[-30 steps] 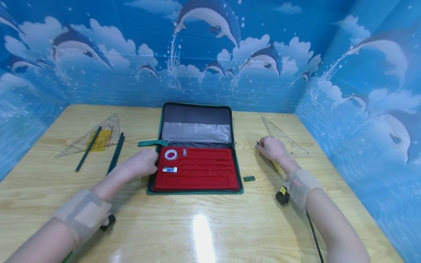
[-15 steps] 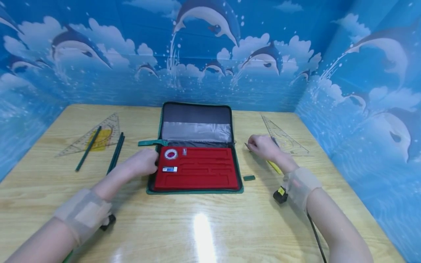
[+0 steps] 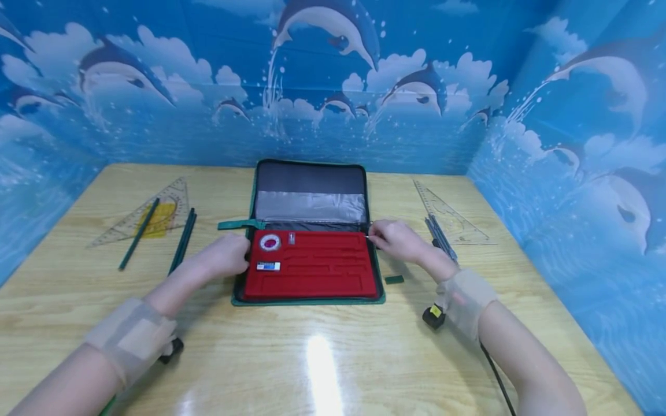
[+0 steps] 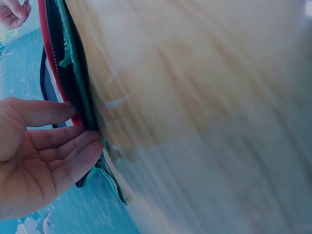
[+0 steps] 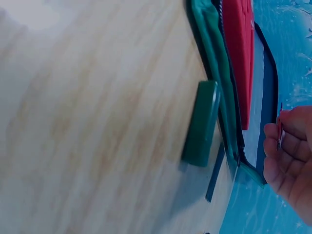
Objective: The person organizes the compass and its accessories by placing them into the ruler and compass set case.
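A green zip case (image 3: 239, 301) lies unfolded on the table, with a red moulded tray (image 3: 312, 283) in its near half. My left hand (image 3: 229, 256) grips the left edge of the case; in the left wrist view its thumb and fingers (image 4: 58, 141) close on that edge. At the tray's upper right corner, my right hand (image 3: 400, 240) pinches a thin, small metal piece (image 5: 280, 132), its exact kind unclear. In the tray sit a white round disc (image 3: 270, 242), a blue-and-white eraser (image 3: 268, 266) and a tiny box (image 3: 291, 238).
On the left, dark green pencils (image 3: 183, 240) lie near a clear set square (image 3: 114, 232) with a yellow piece (image 3: 158, 221) by it. Another set square (image 3: 465, 234) and grey metal tools (image 3: 441, 238) are on the right. A small green block (image 3: 393, 279) lies beside the case.
My right hand has moved left from beside the right set square to the tray's corner, carrying the thin piece. The grey tools now show behind it. My left hand has stayed put.
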Motion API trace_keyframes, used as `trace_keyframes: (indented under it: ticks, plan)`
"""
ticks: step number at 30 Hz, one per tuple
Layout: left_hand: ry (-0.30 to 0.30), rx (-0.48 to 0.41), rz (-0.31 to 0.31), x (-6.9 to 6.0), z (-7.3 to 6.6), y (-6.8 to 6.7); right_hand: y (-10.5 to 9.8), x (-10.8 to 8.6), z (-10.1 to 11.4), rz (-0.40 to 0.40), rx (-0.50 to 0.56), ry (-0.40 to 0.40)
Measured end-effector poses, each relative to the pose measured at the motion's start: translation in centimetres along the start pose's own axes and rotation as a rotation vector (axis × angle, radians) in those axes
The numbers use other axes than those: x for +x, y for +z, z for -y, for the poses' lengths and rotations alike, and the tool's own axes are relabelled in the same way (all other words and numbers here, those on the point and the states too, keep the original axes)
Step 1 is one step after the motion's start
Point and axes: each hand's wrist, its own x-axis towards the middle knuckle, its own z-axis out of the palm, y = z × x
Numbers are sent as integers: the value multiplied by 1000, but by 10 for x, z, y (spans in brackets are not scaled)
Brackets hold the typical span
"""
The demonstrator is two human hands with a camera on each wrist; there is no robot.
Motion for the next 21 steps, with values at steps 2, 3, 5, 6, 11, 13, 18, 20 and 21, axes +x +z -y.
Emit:
trace_keyframes:
  ticks: [2, 3, 5, 6, 11, 13, 18, 20, 21]
  plan:
    - [6, -6, -3, 0, 0, 0, 3, 0, 4, 9, 6, -1]
    - [4, -9, -6, -1, 0, 0, 5, 0, 6, 14, 9, -6]
    - [7, -12, -9, 0, 0, 0, 8, 0, 12, 27, 15, -18]
    - [5, -12, -11, 0, 0, 0, 10, 0, 15, 32, 16, -23]
    - [-20, -13, 2, 1, -1, -1, 17, 1, 30, 47, 11, -77]
    - [-25, -13, 11, 1, -1, -1, 20, 1, 33, 45, 4, -96]
    - [-30, -15, 19, 1, -1, 0, 26, -2, 38, 45, -4, -102]
    - [-28, -11, 16, 1, -1, 1, 28, -4, 38, 44, -3, -104]
    - [-22, -7, 14, 1, -1, 1, 29, -4, 39, 42, -1, -107]
